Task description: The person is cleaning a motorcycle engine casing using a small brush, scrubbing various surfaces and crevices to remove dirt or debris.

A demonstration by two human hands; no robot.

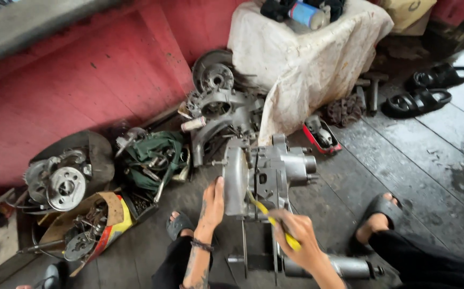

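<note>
Head view: grimy grey engine casing [266, 174]

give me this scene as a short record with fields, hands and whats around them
left hand: left hand flat against the grey engine casing
right hand: right hand grips a yellow-handled tool, tip at the casing
floor: dark wooden planks
left side: green bag of tools, metal hub
behind: more engine parts, stained cloth
far right: black sandals
</note>
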